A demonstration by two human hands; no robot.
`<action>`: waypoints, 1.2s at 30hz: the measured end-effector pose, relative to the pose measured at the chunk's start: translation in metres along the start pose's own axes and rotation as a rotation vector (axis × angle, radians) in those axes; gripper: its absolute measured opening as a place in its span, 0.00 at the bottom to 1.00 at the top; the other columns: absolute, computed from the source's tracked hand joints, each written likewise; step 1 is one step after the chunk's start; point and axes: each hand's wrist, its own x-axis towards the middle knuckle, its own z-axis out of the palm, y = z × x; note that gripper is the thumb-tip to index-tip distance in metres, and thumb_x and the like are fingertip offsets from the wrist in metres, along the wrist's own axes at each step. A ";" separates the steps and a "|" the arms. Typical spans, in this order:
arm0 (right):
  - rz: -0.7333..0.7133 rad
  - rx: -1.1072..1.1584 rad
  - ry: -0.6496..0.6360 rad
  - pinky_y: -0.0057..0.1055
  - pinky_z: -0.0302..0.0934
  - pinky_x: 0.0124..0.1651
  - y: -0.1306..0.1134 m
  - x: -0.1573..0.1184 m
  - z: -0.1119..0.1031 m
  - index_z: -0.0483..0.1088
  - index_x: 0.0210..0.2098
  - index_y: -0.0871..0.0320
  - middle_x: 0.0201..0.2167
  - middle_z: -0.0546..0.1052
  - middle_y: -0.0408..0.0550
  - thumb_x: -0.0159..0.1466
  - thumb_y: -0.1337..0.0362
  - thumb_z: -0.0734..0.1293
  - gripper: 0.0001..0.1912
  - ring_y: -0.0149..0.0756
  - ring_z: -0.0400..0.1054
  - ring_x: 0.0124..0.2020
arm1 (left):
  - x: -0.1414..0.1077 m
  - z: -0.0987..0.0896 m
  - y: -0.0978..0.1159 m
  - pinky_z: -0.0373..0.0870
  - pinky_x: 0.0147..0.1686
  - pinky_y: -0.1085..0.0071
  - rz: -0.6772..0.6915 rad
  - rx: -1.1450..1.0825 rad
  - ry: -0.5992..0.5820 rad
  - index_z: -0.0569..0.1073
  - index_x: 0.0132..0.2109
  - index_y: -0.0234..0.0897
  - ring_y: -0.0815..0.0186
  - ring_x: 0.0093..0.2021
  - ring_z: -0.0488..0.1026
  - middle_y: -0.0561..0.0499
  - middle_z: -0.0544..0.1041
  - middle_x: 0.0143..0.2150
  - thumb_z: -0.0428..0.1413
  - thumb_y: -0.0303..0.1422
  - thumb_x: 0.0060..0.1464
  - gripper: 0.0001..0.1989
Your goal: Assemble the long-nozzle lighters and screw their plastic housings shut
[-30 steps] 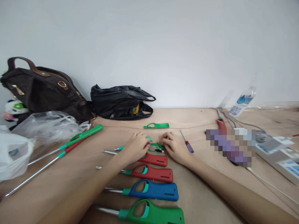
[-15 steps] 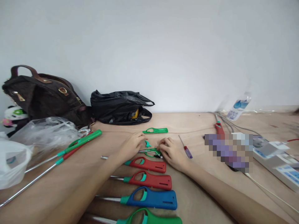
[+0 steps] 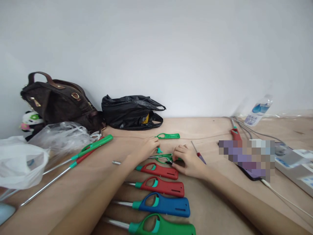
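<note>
An opened green gas lighter lies in the middle of the table, with white wires and a small black part at its handle. My right hand is closed around that handle, thumb on the near side and fingers on the far side. Just beyond it, my left hand is closed, with a teal trigger at its fingertips. The thumb's grip is hidden. Behind the hands lies a loose green handle shell. A screwdriver rests right of my right hand.
Nearer me, several whole lighters lie in a row, among them a blue one. Two more lighters lie at left beside plastic bags. A backpack and black bag stand behind. Right: phone, bottle, power strip.
The view has swung slightly left, so everything sits further right. My right hand has shifted right along the open lighter's handle, and its thumb shows more. My left hand stays beside the trigger.
</note>
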 end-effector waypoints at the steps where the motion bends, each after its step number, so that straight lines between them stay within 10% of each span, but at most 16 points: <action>1: 0.001 -0.011 -0.012 0.36 0.53 0.42 0.000 0.000 0.000 0.65 0.31 0.57 0.32 0.71 0.45 0.60 0.68 0.66 0.04 0.38 0.64 0.37 | 0.000 0.000 0.000 0.68 0.42 0.67 0.002 0.002 0.000 0.73 0.33 0.35 0.61 0.39 0.71 0.48 0.72 0.35 0.51 0.21 0.53 0.07; 36: 0.232 0.305 0.169 0.33 0.61 0.37 0.012 0.002 0.018 0.66 0.30 0.57 0.31 0.73 0.46 0.63 0.70 0.63 0.05 0.37 0.69 0.33 | -0.024 -0.013 0.043 0.67 0.40 0.68 -0.082 -0.125 0.047 0.72 0.35 0.35 0.60 0.41 0.72 0.49 0.76 0.37 0.55 0.20 0.55 0.06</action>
